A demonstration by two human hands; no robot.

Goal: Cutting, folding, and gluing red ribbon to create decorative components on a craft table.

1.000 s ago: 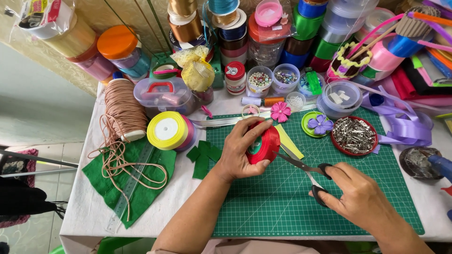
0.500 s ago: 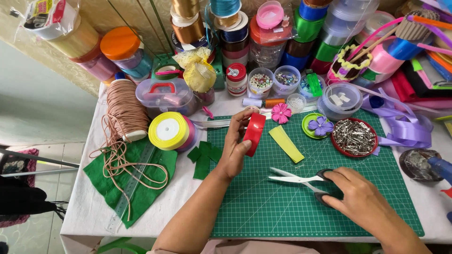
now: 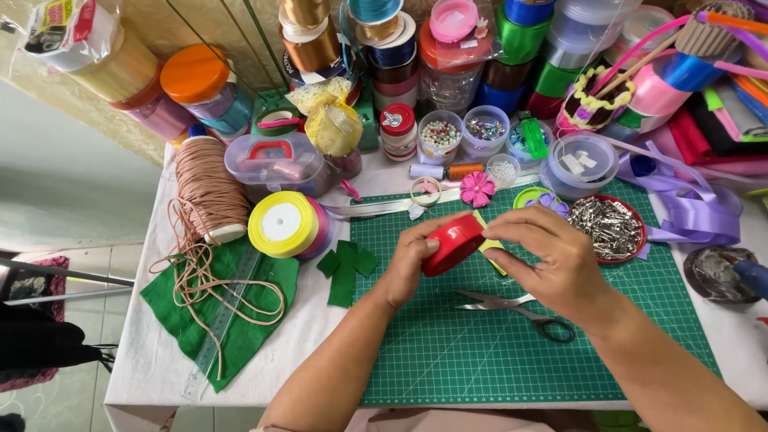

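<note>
From the head view, your left hand (image 3: 412, 264) has its grip clenched around the red ribbon roll (image 3: 453, 244), tilted on edge above the green cutting mat (image 3: 512, 352), seemingly so the loose end faces your other hand. Your right hand (image 3: 552, 260) pinches at the roll's upper right edge, its grip closed on the ribbon end as far as can be told. The scissors (image 3: 520, 308) lie released on the mat just below the roll, within easy reach; a yellow-green strip (image 3: 490, 245) peeks out behind it.
</note>
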